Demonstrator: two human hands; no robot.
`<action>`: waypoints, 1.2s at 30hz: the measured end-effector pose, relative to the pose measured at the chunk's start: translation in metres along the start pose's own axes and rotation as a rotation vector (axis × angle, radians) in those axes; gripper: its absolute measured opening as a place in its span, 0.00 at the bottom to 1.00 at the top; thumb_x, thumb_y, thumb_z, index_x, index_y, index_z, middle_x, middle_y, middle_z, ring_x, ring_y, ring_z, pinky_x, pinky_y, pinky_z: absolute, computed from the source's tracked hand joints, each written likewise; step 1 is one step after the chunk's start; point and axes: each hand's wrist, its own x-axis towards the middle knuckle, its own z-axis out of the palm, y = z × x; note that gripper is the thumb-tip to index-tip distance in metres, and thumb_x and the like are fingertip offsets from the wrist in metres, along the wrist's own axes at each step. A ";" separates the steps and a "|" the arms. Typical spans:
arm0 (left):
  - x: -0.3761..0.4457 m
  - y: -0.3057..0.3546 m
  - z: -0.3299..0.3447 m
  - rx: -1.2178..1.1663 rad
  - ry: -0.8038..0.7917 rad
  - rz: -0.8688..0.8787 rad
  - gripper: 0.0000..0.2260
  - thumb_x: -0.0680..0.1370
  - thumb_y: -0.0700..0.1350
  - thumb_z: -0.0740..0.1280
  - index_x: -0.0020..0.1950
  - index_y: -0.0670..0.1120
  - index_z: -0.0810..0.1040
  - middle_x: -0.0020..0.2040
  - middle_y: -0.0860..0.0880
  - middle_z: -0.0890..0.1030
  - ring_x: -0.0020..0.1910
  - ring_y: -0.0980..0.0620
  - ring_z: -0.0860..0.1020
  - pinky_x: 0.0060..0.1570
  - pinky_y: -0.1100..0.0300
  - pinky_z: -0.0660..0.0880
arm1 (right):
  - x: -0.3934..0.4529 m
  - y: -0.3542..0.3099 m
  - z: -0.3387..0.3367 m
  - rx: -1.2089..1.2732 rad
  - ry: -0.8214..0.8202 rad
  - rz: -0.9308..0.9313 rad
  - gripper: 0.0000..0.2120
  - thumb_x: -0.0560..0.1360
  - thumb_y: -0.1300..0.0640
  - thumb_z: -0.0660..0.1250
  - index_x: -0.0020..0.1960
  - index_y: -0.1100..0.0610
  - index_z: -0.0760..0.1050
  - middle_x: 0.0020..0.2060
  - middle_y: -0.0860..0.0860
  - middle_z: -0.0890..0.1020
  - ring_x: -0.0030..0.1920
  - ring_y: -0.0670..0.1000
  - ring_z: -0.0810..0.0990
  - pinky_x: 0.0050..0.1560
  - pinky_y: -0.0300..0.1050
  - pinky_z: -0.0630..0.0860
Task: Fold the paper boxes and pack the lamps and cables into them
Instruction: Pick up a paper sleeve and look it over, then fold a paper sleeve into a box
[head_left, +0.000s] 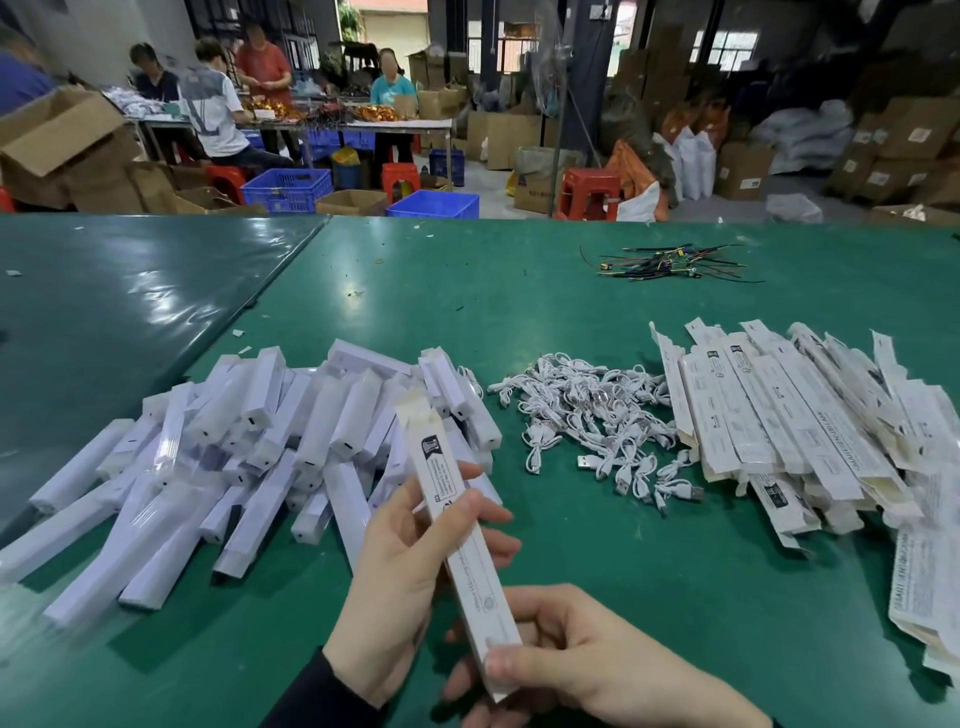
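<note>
While both hands grip it, the paper box (457, 540) runs from lower centre toward upper left; left hand (410, 566) grasps mid-length, right hand (566, 660) pinches the near end, lamps (234, 467) lying left.

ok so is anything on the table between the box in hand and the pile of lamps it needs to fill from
Nothing visible is. Both the left hand and right hand grip the paper box, whose far end already overlaps the lamp pile in this view. The cables lie to the right across bare table.
</note>
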 end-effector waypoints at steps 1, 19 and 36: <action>-0.001 -0.001 0.001 -0.028 -0.011 -0.018 0.14 0.72 0.48 0.75 0.52 0.43 0.79 0.43 0.38 0.84 0.38 0.42 0.84 0.36 0.58 0.79 | 0.000 0.000 0.001 0.007 -0.010 -0.004 0.12 0.79 0.59 0.66 0.62 0.59 0.77 0.55 0.62 0.82 0.47 0.50 0.83 0.52 0.41 0.78; 0.013 0.018 -0.030 -0.330 0.033 -0.094 0.15 0.74 0.57 0.68 0.39 0.47 0.71 0.28 0.51 0.64 0.20 0.55 0.62 0.20 0.65 0.65 | 0.065 -0.015 -0.027 -1.012 0.846 -0.348 0.11 0.75 0.58 0.71 0.56 0.52 0.78 0.49 0.44 0.77 0.51 0.42 0.75 0.52 0.36 0.70; 0.008 0.006 -0.019 -0.225 -0.235 -0.246 0.18 0.76 0.53 0.66 0.60 0.43 0.79 0.36 0.46 0.74 0.27 0.51 0.69 0.26 0.59 0.71 | 0.016 -0.035 -0.054 0.246 0.796 -0.249 0.11 0.81 0.60 0.57 0.61 0.56 0.72 0.42 0.53 0.80 0.32 0.47 0.76 0.32 0.40 0.76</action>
